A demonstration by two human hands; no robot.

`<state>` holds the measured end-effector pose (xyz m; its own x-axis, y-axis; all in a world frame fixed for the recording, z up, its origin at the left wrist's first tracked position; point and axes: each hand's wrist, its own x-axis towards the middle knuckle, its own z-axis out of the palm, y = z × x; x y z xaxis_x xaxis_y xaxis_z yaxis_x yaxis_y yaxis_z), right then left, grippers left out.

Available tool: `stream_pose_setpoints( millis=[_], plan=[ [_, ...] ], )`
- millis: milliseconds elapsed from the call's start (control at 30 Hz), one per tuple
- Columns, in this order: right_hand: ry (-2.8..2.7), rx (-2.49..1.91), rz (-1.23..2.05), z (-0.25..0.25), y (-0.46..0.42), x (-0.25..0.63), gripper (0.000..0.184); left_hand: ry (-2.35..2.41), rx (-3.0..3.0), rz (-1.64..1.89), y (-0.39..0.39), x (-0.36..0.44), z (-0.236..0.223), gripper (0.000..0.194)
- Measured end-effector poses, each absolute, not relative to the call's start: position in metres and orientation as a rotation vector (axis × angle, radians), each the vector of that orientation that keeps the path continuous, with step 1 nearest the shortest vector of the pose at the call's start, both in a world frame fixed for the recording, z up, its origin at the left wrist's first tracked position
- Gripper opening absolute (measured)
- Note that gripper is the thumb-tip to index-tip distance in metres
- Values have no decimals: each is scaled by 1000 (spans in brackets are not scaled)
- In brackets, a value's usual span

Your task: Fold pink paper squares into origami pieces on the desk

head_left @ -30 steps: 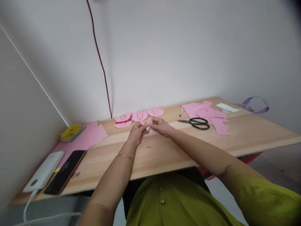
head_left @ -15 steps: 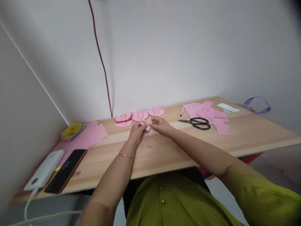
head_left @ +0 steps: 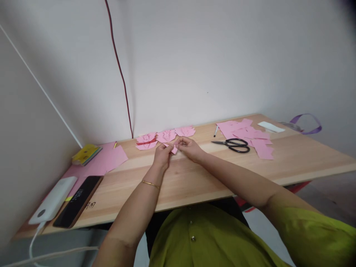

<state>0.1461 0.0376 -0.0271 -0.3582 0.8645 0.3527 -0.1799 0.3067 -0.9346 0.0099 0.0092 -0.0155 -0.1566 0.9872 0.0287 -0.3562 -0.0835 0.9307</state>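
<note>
Both my hands meet over the middle of the wooden table (head_left: 211, 174), pinching a small folded pink paper piece (head_left: 174, 149) between them. My left hand (head_left: 161, 154), with a gold bangle on its wrist, grips the piece's left side with closed fingers. My right hand (head_left: 189, 147) holds its right side, fingers curled. Just behind the hands lies a row of folded pink paper shapes (head_left: 166, 136) near the wall.
Black scissors (head_left: 234, 145) and a pen (head_left: 215, 131) lie to the right beside a spread of pink paper squares (head_left: 247, 135). At the left are larger pink sheets (head_left: 107, 160), a yellow pad (head_left: 85, 154), a black phone (head_left: 77, 201) and a white power bank (head_left: 52, 200). A purple ribbon (head_left: 307, 123) lies far right.
The hands have shifted very slightly on the pink piece, which now shows less above the fingers. Nothing else on the table has moved.
</note>
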Motion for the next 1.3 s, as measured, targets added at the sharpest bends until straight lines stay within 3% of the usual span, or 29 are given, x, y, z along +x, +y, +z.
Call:
stream_pose_setpoints(
  millis=[300,700,1300],
  plan=[
    [-1644,-622,1165,-20,35,150,9,984,831,1432,5,7,-10,23],
    [-1768,-671,1044,-18,33,152,10,1036,894,1372,4,2,-7,23],
    [-1673,-818,1260,-13,33,155,27,1129,1141,1454,7,-3,-11,16]
  ],
)
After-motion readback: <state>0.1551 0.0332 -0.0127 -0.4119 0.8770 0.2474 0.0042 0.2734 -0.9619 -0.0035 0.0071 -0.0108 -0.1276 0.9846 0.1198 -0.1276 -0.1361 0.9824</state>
